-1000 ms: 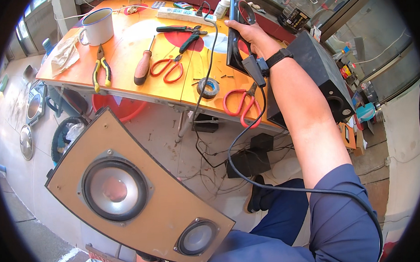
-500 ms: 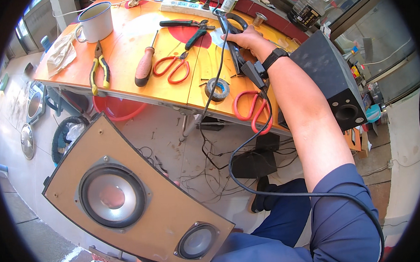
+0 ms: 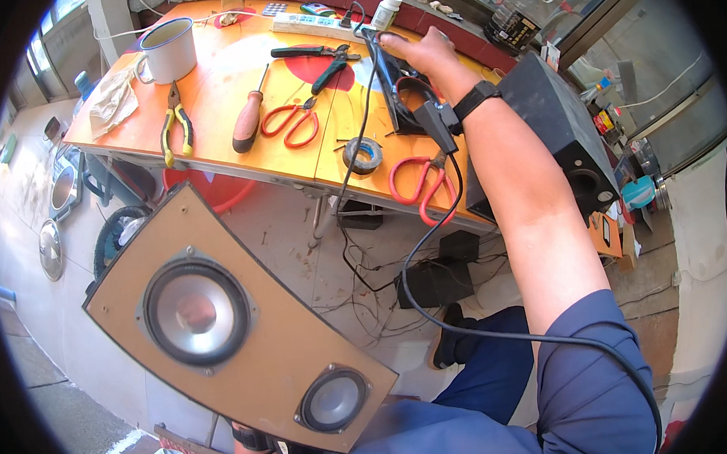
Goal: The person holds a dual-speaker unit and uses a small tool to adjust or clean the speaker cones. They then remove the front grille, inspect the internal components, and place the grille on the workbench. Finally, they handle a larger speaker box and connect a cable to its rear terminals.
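A speaker (image 3: pixel 248 378) with a tan curved front and two round drivers tilts over my lap. My left forearm comes up under it, with the left hand hidden behind; the speaker rests in that grip. At the table's right side my right hand (image 3: pixel 427 55) has its thumb and fingers around the upper part of a black object with blue edges (image 3: pixel 383 73); its kind is unclear. Red-handled scissors (image 3: pixel 419 188) and a roll of dark tape (image 3: pixel 363 155) lie close to that hand. A black cable runs from my right wrist across my arm.
On the orange table (image 3: pixel 211 79) lie pliers (image 3: pixel 176 126), a screwdriver (image 3: pixel 248 118), more red-handled scissors (image 3: pixel 292 123), green-handled cutters (image 3: pixel 332 62), a white mug (image 3: pixel 168 50) and a power strip (image 3: pixel 310 26). A black speaker (image 3: pixel 530 138) stands at the right. Loose cables lie on the floor.
My right hand has moved slightly up, and the black object under it shows wider and more tilted. The tan speaker has shifted and turned slightly. Its fingertips at the speaker's edge are hidden now.
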`<state>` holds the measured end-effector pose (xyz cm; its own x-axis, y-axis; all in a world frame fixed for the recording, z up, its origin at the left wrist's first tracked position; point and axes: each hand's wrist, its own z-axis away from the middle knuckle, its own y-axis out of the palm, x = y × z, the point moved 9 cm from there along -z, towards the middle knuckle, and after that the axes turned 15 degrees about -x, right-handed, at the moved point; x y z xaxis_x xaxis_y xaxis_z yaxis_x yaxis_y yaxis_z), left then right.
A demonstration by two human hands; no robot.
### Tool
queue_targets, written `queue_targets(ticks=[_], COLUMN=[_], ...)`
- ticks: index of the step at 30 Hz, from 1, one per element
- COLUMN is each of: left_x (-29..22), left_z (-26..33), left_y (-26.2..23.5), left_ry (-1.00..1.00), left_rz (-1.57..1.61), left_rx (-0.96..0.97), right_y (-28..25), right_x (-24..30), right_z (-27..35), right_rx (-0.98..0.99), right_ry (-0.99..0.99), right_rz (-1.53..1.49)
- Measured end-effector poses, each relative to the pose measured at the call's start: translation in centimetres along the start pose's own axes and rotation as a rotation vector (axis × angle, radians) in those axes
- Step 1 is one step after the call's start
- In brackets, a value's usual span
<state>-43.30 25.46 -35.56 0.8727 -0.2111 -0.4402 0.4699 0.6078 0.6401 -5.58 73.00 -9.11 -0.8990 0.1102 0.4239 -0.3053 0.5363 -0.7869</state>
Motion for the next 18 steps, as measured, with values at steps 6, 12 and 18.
queue_targets(ticks=[6,12,18], left_x=[0.6,2.7,7.6], left_z=[6.9,16.8,28.1], left_y=[2.0,3.6,4.4], left_ry=[0.057,0.111,0.109], left_rz=[0.013,0.015,-0.017], left_rx=[0.107,0.253,0.386], right_y=[-15.9,-30.9,-38.0], right_x=[6.4,6.9,-1.3], right_z=[4.1,22.8,46.7], right_rx=[-0.123,0.155,0.635], right_ry=[-0.244,-0.284,-0.026], right_rz=[-0.379,-0.822,-0.983])
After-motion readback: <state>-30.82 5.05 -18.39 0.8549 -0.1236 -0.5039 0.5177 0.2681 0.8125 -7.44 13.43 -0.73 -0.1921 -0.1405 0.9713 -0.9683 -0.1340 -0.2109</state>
